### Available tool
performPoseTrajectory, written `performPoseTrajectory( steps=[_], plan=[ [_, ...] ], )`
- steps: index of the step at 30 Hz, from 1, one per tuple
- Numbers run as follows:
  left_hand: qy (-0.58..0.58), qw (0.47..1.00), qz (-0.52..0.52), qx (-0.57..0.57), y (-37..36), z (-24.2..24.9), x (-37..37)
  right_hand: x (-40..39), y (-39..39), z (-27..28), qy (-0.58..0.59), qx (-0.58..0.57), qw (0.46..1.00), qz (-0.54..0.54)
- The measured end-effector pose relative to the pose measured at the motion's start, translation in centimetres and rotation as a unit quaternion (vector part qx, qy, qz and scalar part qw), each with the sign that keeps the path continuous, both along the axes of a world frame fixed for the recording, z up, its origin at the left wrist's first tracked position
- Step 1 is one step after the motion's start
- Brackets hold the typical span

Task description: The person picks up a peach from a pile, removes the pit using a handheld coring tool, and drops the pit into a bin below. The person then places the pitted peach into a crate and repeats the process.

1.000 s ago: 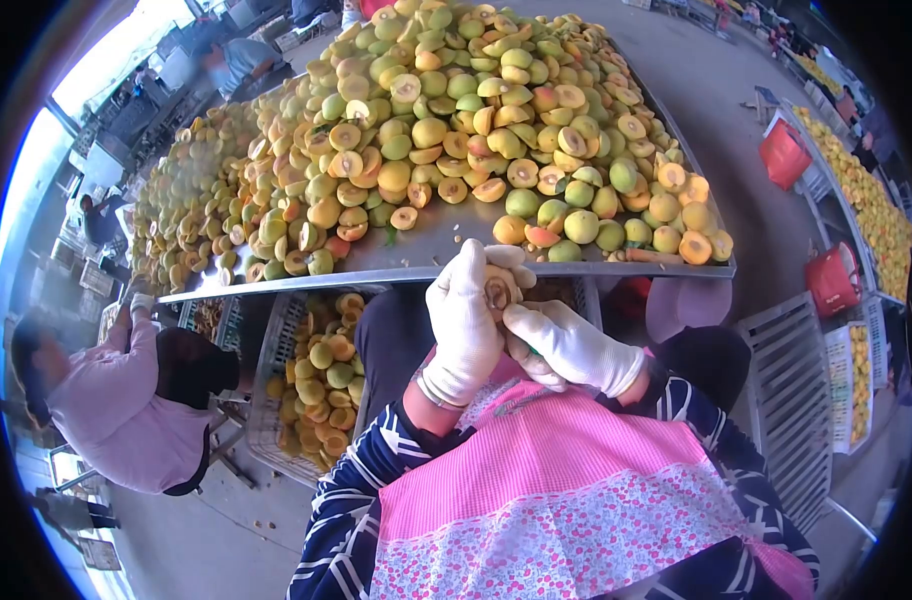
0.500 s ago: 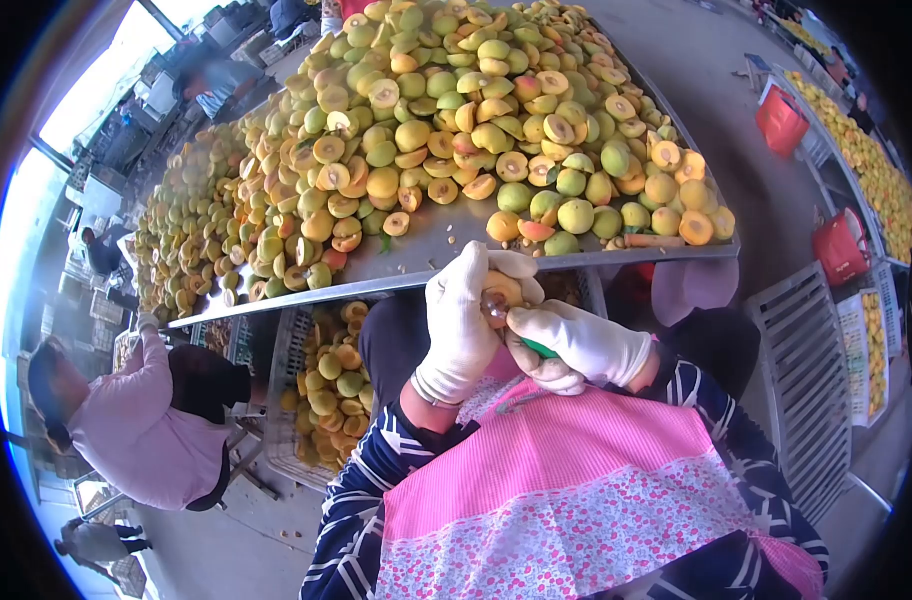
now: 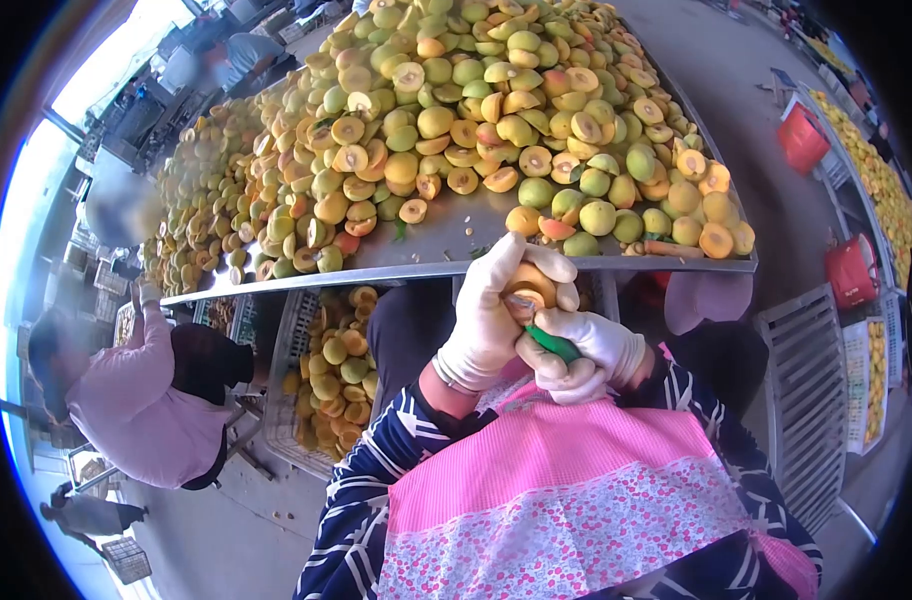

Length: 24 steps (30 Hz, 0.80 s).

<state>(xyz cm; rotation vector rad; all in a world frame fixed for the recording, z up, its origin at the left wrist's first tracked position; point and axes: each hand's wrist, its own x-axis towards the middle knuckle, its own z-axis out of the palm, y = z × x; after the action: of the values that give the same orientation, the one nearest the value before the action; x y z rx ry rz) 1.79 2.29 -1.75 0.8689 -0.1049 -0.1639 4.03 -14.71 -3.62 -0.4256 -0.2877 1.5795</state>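
Observation:
My left hand [image 3: 484,325], in a white glove, is closed around a yellow peach half [image 3: 532,284] with its cut side turned toward me. My right hand [image 3: 601,345], gloved too, grips the green handle [image 3: 553,343] of a small pitting tool. The tool's metal end meets the cut face of the peach; its exact shape is hard to make out. Both hands are together above my pink apron [image 3: 546,450], just in front of the metal table's edge [image 3: 396,275]. A large heap of halved peaches [image 3: 456,110] covers much of the tabletop.
Below the table at left stands a plastic crate [image 3: 281,400] of peach halves. A co-worker in a pink top [image 3: 141,385] sits further left. On the right are a slatted grey rack [image 3: 806,390], red buckets [image 3: 851,270] and another peach-laden table [image 3: 866,170].
My right hand has rotated, so more of the green handle shows. Both hands appear slightly further right, and the whole view has shifted a little. The co-worker at left has leaned.

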Motion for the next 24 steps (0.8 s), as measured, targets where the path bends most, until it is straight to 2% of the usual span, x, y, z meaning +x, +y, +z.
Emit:
performPoseTrajectory(
  steps=[4,7,10,11,12,13,14,16,17,18,19,20,22,23,24],
  plan=[
    [0.049,0.998,0.017,-0.023,0.2,0.4,-0.4,0.5,0.8,-1.2,0.042,0.030,0.998,0.030],
    [0.096,0.981,-0.052,-0.161,1.9,-1.4,0.4,0.8,1.3,-1.6,0.022,0.090,0.994,0.064],
    [0.184,0.973,0.113,-0.086,3.8,-2.0,-0.1,0.8,0.8,0.3,-0.076,0.054,0.996,0.018],
    [0.158,0.972,0.154,-0.083,5.3,-2.2,-1.0,1.4,0.3,0.5,-0.078,0.024,0.997,0.009],
    [0.109,0.972,0.202,0.045,7.6,-2.1,-2.5,1.9,-0.4,0.2,-0.055,-0.008,0.998,-0.007],
    [0.072,0.947,0.267,0.161,9.8,-2.0,-3.9,2.3,-0.7,0.1,-0.116,-0.080,0.990,-0.033],
    [0.066,0.915,0.306,0.256,12.5,-2.3,-5.6,2.4,-1.0,-0.4,-0.174,-0.151,0.971,-0.058],
    [0.139,0.856,0.392,0.309,18.0,-5.3,-8.9,3.7,-1.4,-4.9,-0.371,-0.333,0.865,-0.062],
    [0.174,0.801,0.417,0.392,21.3,-8.0,-10.9,4.2,-2.0,-7.2,-0.539,-0.360,0.759,-0.061],
    [0.303,0.716,0.393,0.491,24.0,-9.8,-12.8,4.3,-2.5,-8.8,-0.684,-0.374,0.623,-0.064],
    [0.314,0.562,0.323,0.693,25.6,-10.7,-14.6,4.0,-2.6,-8.8,-0.678,-0.422,0.600,-0.044],
    [0.389,0.419,0.206,0.794,27.1,-11.3,-15.6,3.5,-2.8,-8.8,-0.685,-0.424,0.590,-0.051],
    [0.381,0.334,0.221,0.833,28.2,-10.7,-15.7,3.1,-2.8,-8.8,-0.665,-0.420,0.615,-0.052],
    [0.338,0.363,0.274,0.824,29.1,-10.3,-14.6,2.8,-2.7,-8.7,-0.658,-0.418,0.624,-0.058],
    [0.241,0.387,0.348,0.819,30.5,-10.7,-13.0,2.7,-2.4,-8.7,-0.661,-0.415,0.623,-0.055]
  ],
)
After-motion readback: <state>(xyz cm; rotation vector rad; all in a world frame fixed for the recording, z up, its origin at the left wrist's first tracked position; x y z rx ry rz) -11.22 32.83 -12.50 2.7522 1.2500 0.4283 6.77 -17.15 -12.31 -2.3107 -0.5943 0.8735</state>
